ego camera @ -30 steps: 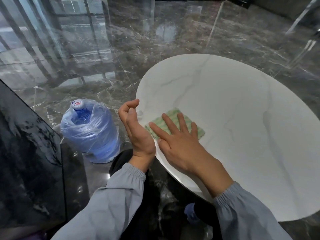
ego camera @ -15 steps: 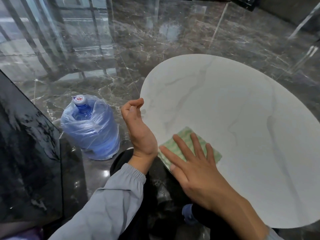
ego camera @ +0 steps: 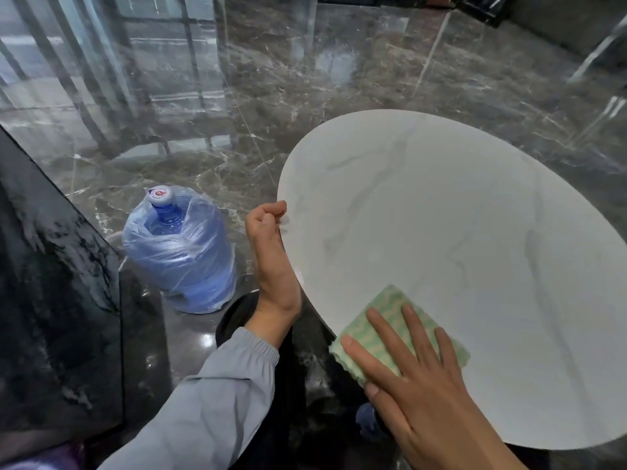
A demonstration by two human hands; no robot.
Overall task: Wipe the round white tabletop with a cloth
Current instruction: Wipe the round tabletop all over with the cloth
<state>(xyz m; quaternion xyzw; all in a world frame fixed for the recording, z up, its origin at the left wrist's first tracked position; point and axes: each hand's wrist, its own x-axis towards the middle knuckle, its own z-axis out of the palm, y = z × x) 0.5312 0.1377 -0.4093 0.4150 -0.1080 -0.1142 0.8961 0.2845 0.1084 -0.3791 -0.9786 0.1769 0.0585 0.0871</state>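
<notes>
Head: water jug (ego camera: 179, 252) near tabletop (ego camera: 441, 249)

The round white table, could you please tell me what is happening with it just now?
A person is wiping the round white tabletop with a green-and-white cloth. The right hand presses the cloth flat, fingers straight, at the near left edge. The left hand sits by the rim further along, fingers curled, holding nothing. A plastic-wrapped blue water bottle stands on the dark marble floor nearby.
</notes>
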